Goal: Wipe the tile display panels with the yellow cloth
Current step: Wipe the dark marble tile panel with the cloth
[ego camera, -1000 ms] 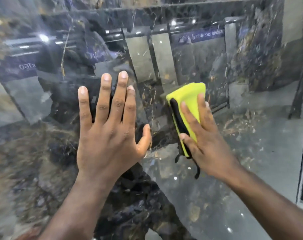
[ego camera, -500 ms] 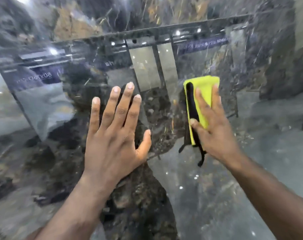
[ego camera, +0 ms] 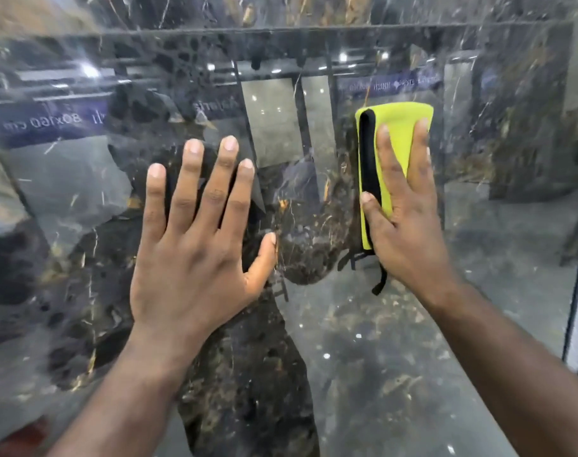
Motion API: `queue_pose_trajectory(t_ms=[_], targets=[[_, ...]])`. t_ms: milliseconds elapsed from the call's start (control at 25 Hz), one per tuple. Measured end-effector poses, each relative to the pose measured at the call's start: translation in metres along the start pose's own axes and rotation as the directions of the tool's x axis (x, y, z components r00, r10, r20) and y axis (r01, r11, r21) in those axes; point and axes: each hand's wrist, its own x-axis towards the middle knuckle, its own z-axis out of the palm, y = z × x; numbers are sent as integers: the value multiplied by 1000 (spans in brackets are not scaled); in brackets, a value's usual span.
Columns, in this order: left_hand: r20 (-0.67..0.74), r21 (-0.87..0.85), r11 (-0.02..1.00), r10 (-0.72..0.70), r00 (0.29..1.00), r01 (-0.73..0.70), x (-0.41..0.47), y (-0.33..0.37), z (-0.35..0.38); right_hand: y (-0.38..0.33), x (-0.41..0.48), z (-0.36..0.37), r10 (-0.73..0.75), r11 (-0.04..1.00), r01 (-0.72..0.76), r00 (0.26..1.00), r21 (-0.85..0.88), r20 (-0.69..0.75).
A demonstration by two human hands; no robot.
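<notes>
Yellow cloth (ego camera: 400, 127) has slid higher and stands more upright on the glossy dark tile panel (ego camera: 413, 357) | right hand (ego camera: 409, 225): straight fingers press cloth flat to panel | left hand (ego camera: 195, 252): splayed flat on panel, apart from cloth

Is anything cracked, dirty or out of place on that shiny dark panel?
Nothing stands out. The tile panel looks intact; the pale shapes and lights on it are reflections, not damage. The left hand lies flat on it, the right hand presses the folded yellow cloth against it. Only the cloth's black trim dangles loose.
</notes>
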Motion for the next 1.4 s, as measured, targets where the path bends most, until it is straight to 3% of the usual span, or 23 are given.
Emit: queue_pose_trajectory(t_ms=[200,400,480,600,800,880,1000,1080,1200,1280,1400], targets=[[-3,-27,1000,10,1000,-10,-2,3,0,0,-61,16,-220,964,239,964,-119,149],[-12,-79,996,32,999,-33,-1,-3,-1,-7,2,4,151,987,-148,987,57,-51],[-13,-86,996,38,999,-39,-2,-3,-2,-31,-4,15,41,999,-41,999,-6,-31],[-29,-103,993,47,998,-50,-2,-3,-3,-26,-61,23,-159,980,171,980,-99,117],[-64,-150,988,21,998,-31,5,3,-4,14,-8,-1,150,987,-148,988,67,-35],[-87,-193,981,-20,996,2,15,17,-5,6,3,-1,31,999,-30,999,31,-21],[-81,-162,986,20,996,-33,33,42,-4,27,-35,-2,-124,991,129,984,-31,127],[-78,-131,991,30,997,-40,47,54,2,63,-22,-20,-61,998,61,995,3,78],[-98,-97,994,34,995,-43,68,73,10,84,37,-43,176,983,-175,984,60,-12],[-106,-88,995,39,994,-48,88,94,17,83,50,-45,26,1000,-26,1000,13,-13],[-102,-99,994,30,994,-40,114,128,27,104,8,-42,-178,975,191,978,-114,112]])
